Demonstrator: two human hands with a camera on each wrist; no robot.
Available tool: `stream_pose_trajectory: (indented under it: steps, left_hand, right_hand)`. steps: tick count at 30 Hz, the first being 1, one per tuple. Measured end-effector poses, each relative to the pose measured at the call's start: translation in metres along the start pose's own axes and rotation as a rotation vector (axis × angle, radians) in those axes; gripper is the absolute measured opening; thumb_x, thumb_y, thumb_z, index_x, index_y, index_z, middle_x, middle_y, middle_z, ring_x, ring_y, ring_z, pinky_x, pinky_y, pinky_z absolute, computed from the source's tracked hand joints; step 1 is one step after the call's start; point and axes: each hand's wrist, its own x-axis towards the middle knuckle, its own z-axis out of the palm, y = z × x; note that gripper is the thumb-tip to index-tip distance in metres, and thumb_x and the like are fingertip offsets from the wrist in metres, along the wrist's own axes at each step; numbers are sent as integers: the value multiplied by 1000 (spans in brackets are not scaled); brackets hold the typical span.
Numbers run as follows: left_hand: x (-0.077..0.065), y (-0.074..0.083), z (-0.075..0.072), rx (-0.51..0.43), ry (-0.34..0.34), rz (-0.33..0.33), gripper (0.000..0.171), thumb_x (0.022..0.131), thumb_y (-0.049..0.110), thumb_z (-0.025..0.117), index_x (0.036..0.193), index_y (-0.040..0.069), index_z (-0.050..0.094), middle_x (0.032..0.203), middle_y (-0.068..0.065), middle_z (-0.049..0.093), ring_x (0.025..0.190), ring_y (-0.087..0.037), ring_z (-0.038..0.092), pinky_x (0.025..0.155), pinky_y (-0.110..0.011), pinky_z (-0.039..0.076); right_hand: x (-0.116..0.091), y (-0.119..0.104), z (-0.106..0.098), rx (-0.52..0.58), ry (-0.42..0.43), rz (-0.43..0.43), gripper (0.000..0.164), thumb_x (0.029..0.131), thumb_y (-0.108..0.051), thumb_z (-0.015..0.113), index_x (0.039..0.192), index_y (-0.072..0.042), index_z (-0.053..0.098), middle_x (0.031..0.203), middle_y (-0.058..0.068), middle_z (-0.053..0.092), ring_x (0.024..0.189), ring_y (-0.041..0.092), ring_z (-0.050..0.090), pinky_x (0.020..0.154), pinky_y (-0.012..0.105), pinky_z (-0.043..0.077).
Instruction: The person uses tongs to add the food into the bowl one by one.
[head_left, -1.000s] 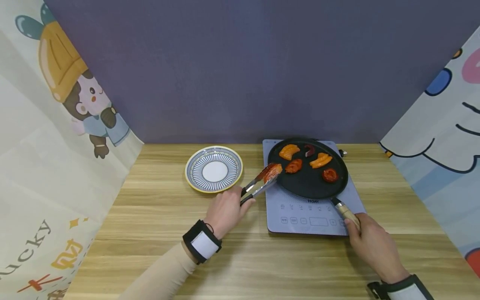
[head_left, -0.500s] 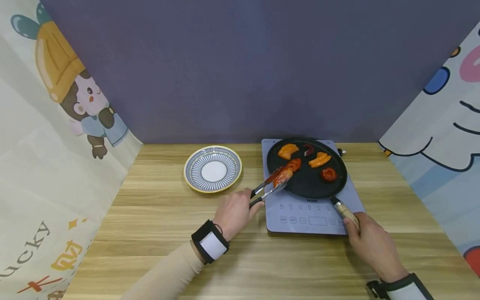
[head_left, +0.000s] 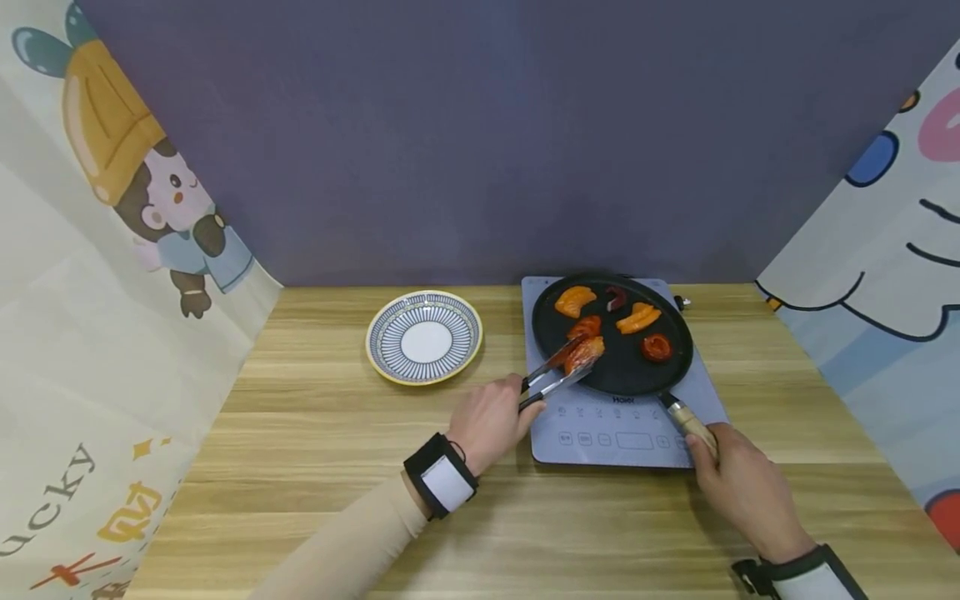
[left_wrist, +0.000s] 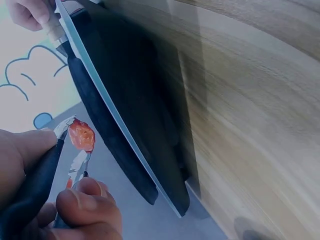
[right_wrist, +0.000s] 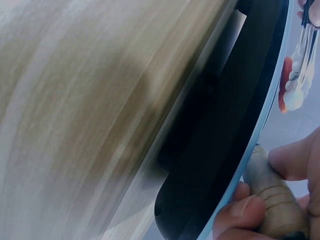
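My left hand (head_left: 491,421) grips a pair of metal tongs (head_left: 558,385) with black handles. Between the tong tips is a glossy red-orange piece of food (head_left: 584,355), like a glazed chicken wing; the left wrist view shows this food piece (left_wrist: 81,134) above the rim. It sits over the left side of a black round frying pan (head_left: 622,367), overlapping a reddish food piece (head_left: 587,326). My right hand (head_left: 750,492) wraps round the pan's wooden handle (head_left: 693,423), also seen close as the handle (right_wrist: 275,200) in the right wrist view.
Beneath the pan is a grey induction cooktop (head_left: 551,450). Two orange food pieces (head_left: 575,301), a dark red curl (head_left: 617,298) and a round red slice (head_left: 656,347) lie in the pan. A patterned plate (head_left: 426,342) stands left on the wooden table (head_left: 300,425).
My left hand has moved right with the tongs, bringing the glazed food piece from the pan's left rim farther in over the pan. My right hand stays on the handle.
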Motion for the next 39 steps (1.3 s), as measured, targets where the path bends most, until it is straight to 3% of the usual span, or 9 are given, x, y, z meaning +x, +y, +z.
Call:
stream_pose_trajectory:
  steps: [14, 27, 39]
  left_hand:
    - [14, 17, 5, 21, -54, 19, 40, 90, 50, 60, 82, 12, 55, 60, 4, 46, 45, -10, 43, 39, -27, 30]
    - [27, 24, 14, 58, -70, 35, 40, 90, 51, 60, 79, 13, 56, 61, 3, 48, 46, -9, 44, 39, -27, 31]
    - [30, 28, 13, 109, -110, 12, 42, 90, 53, 59, 81, 11, 58, 63, 0, 54, 47, -12, 49, 39, -29, 33]
  right_hand:
    - [-1, -2, 1, -9, -12, 21, 31, 95, -22, 57, 103, 8, 54, 71, 7, 47, 57, 21, 44, 45, 32, 29]
    - [0, -1, 0, -15, 3, 14, 30, 95, -21, 58, 102, 8, 54, 71, 7, 47, 57, 21, 44, 46, 32, 29]
    - [-2, -3, -2, -17, -12, 20, 27, 95, -21, 57, 100, 5, 54, 71, 7, 46, 58, 22, 44, 46, 33, 29]
